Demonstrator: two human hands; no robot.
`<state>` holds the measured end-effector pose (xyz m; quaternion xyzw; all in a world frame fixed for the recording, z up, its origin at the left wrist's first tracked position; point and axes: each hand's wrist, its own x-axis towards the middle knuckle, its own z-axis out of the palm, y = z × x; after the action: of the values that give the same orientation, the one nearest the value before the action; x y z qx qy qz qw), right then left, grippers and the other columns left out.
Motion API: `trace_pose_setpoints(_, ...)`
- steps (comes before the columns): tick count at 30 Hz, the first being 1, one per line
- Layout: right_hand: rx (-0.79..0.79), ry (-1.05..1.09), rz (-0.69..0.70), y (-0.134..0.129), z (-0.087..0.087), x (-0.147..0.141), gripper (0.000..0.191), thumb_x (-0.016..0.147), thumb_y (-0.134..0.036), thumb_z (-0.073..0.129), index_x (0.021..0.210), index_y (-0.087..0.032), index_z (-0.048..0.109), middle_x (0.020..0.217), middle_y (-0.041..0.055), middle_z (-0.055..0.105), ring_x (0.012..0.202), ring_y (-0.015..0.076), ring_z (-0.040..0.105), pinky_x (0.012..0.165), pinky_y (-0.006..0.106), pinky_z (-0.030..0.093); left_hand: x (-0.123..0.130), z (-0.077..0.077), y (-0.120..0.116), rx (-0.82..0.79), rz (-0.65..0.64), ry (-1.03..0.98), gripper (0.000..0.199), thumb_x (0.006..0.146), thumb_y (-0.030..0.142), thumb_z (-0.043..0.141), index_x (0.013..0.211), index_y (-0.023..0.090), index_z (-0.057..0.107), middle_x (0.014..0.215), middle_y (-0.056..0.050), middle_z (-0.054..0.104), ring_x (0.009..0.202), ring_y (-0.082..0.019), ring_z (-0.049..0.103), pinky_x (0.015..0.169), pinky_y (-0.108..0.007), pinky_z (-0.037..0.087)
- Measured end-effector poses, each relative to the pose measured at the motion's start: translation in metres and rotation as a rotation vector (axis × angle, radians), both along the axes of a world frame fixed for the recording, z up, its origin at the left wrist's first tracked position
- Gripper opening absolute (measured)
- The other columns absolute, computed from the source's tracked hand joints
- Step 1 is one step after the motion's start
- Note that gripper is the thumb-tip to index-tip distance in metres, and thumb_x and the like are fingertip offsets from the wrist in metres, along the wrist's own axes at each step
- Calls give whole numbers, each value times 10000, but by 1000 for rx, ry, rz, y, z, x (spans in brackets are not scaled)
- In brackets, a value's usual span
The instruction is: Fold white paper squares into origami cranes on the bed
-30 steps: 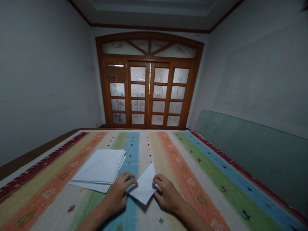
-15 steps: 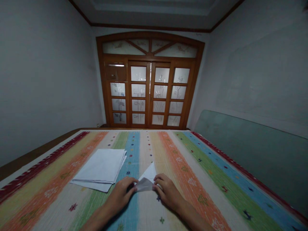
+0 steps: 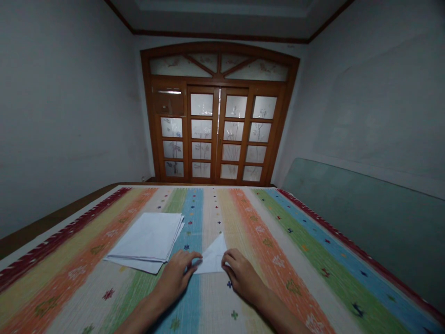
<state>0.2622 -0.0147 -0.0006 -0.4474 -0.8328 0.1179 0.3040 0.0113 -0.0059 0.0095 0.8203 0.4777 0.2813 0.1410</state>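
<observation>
A small white sheet of paper (image 3: 213, 259), folded to a triangle, lies on the striped cloth in front of me with its point facing away. My left hand (image 3: 181, 272) has its thumb and forefinger closed at the paper's left corner. At its right edge, my right hand (image 3: 240, 273) pinches the paper with bent fingers. The fingertips of both hands hide the paper's side corners. Left of my left hand rests a stack of white square sheets (image 3: 149, 237), their edges slightly out of line.
The striped, patterned cloth (image 3: 278, 287) covers the table. A pale green panel (image 3: 354, 199) stands along the right side. Beyond the far edge are wooden doors with glass panes (image 3: 218, 134), with white walls on both sides.
The paper's near part, lifted and shaded before, now lies flat, so the triangle looks evenly white. Both hands stay close to where they were. The view has shifted slightly.
</observation>
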Motion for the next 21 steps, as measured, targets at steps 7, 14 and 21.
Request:
trace_pose_setpoints(7, 6, 19, 8, 1, -2, 1, 251, 907, -10, 474, 943, -190, 644, 1014, 91, 643, 974, 229, 615, 859, 330, 513, 4, 1, -4, 127, 21, 214, 252, 952, 142, 529, 969, 248, 757, 947, -81, 661, 935, -276, 611, 811, -377, 502)
trace_pose_setpoints(14, 5, -57, 24, 6, -11, 4, 320, 905, -30, 481, 1116, -181, 669, 1311, 133, 645, 1252, 255, 584, 1056, 393, 486, 15, -12, -13, 268, -216, 318, 448, 924, 55, 523, 1314, 248, 624, 1384, -79, 632, 1323, -309, 515, 1066, -494, 489)
trace_pose_setpoints(21, -103, -290, 29, 8, -11, 4, 729, 779, 50, 510, 1471, -180, 495, 1562, 130, 443, 1458, 278, 390, 1216, 491, 317, 11, -10, -19, 128, -380, 258, 566, 1035, 288, 488, 1566, 322, 296, 1601, -37, 389, 1454, -263, 398, 1166, -466, 412)
